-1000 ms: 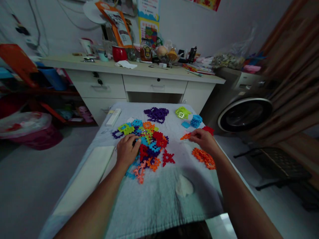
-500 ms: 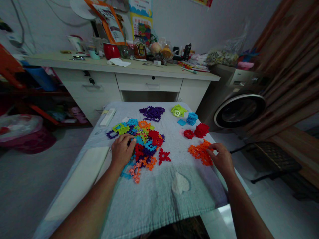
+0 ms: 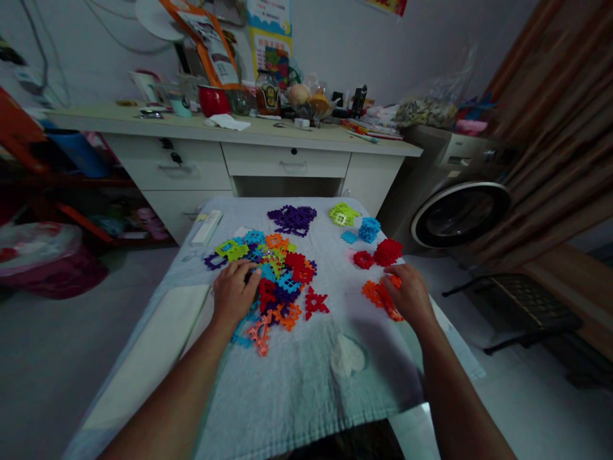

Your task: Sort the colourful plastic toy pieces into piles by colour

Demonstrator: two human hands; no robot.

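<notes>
My left hand point(image 3: 235, 285) rests at the left side of a mixed pile of coloured plastic interlocking pieces point(image 3: 290, 281). Its thumb is apart from the fingers, and the fingertips are partly hidden. Over the orange interlocking pieces point(image 3: 376, 292) lies my right hand point(image 3: 408, 295), thumb and fingers spread, covering part of them. A red cross-shaped piece point(image 3: 316, 302) sits alone between the hands. Beyond my right hand are stacked red pieces point(image 3: 387, 252), blue pieces point(image 3: 368, 229) and yellow-green pieces point(image 3: 342, 214). Purple pieces point(image 3: 292, 219) form a heap at the far middle.
A cloth point(image 3: 287, 396) with a white heart covers the table. A white bar-shaped object point(image 3: 207, 228) lies at its far left. Behind stands a cluttered white cabinet point(image 3: 287, 158), with a washing machine point(image 3: 460, 191) to the right and a dark stool point(image 3: 522, 303) nearby.
My right hand has moved left over the orange pieces, covering more of them. My left hand has stayed at the mixed pile.
</notes>
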